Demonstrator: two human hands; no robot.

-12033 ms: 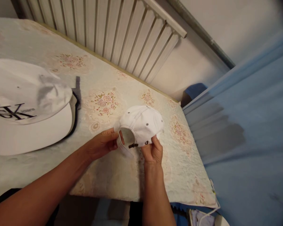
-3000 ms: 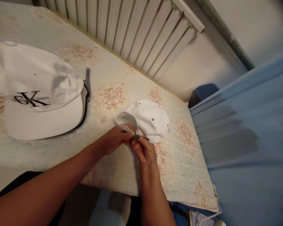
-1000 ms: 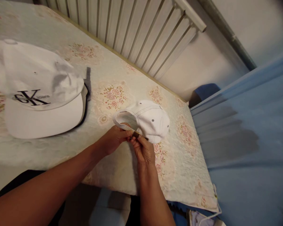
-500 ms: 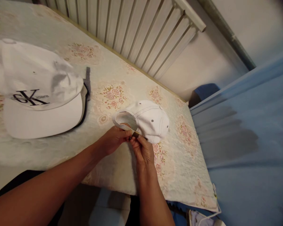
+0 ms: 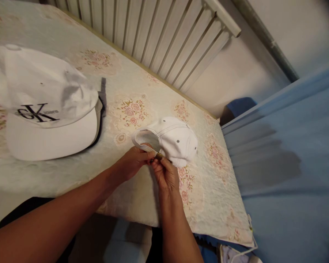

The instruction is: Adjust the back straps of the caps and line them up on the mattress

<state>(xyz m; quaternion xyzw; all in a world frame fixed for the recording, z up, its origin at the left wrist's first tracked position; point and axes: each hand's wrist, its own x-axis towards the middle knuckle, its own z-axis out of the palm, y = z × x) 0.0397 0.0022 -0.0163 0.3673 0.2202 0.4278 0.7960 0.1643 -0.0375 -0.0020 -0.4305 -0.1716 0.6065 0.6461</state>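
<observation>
A small white cap (image 5: 174, 139) with dark eyelets lies on a flower-patterned tablecloth (image 5: 131, 91), its back opening turned towards me. My left hand (image 5: 131, 164) pinches the cap's rear strap from the left. My right hand (image 5: 166, 175) pinches the strap's metal buckle (image 5: 159, 156) from the right. Both hands have their fingers closed, and their fingertips meet at the buckle.
A larger white cap (image 5: 44, 106) with a black logo lies at the left, over a dark strap (image 5: 102, 96). A white radiator (image 5: 153, 36) stands behind the table. A blue surface (image 5: 290, 164) fills the right. The table's near edge runs below my hands.
Twelve seconds ago the hands held the cap's back apart at either side; now both pinch together at the buckle. Over the last second almost nothing has moved.
</observation>
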